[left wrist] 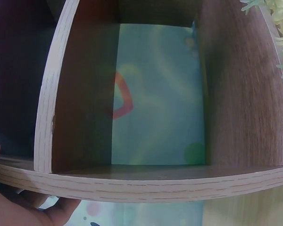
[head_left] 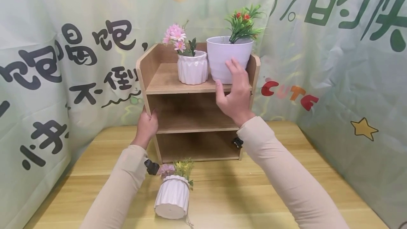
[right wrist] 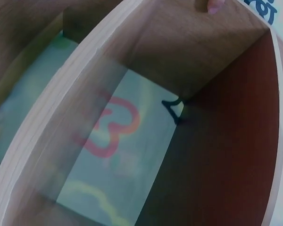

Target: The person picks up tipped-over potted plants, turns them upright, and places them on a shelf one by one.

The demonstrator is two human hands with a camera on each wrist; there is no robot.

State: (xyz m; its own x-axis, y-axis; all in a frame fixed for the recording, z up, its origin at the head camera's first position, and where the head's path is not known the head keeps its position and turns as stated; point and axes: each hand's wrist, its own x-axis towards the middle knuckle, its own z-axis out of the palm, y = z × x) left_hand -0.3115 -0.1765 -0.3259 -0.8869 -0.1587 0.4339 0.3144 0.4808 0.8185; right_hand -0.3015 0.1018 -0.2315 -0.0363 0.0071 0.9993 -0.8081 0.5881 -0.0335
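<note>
A smooth white plastic pot with a green plant stands on the top board of a wooden shelf, at its right end, just beside a ribbed white pot with pink flowers. The right hand is raised in front of the plastic pot; its fingers are spread and relaxed, the tips at or just off the pot wall, and contact cannot be told. The pot is judged light, thin-walled and slippery; the plant makes it top-heavy, so it is best taken round the body below the rim, not by the leaves. The left hand is closed on the shelf's left side panel, fingers curled round its front edge.

Only the head view shows the pots, both sleeves, and a third ribbed pot lying tipped over on the table. The left wrist view shows the plywood edge pressed against the palm and the open back of a compartment. The right wrist view shows a compartment from inside, a fingertip at the top edge, and the printed backdrop through the open back.
</note>
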